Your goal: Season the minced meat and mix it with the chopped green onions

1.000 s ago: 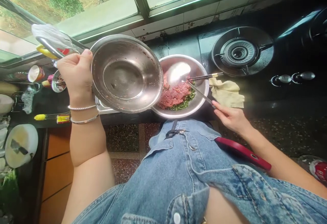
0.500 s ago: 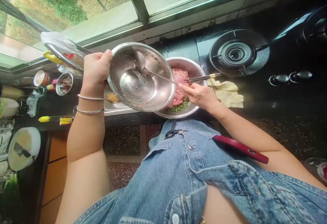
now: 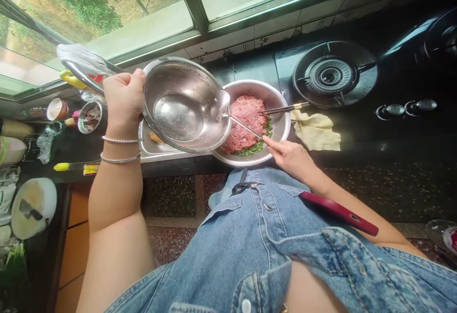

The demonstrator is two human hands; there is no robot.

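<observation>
My left hand (image 3: 124, 95) is closed on the rim of a steel bowl (image 3: 174, 117), which is tilted, its lower edge over a second bowl. Bits of residue cling to its inner wall. With my right hand (image 3: 291, 158) I grip the handle of a metal spoon (image 3: 222, 106); its head is at the tilted bowl's inner right side. Below, the second metal bowl (image 3: 282, 132) holds pink minced meat (image 3: 246, 115) and chopped green herbs (image 3: 252, 149). Dark chopsticks (image 3: 285, 108) rest in the meat and lean over the rim.
A gas burner (image 3: 330, 75) stands to the right, behind a beige cloth (image 3: 317, 129). The sink edge (image 3: 157, 155) is under the tilted bowl. Leftward are a small bowl (image 3: 90, 117) with contents and a white board (image 3: 34, 208) with a cleaver (image 3: 30, 210).
My left hand and the tilted bowl have moved left, uncovering more meat. My right hand has drawn the spoon from the bowl's middle toward its right rim, moving slightly right and down.
</observation>
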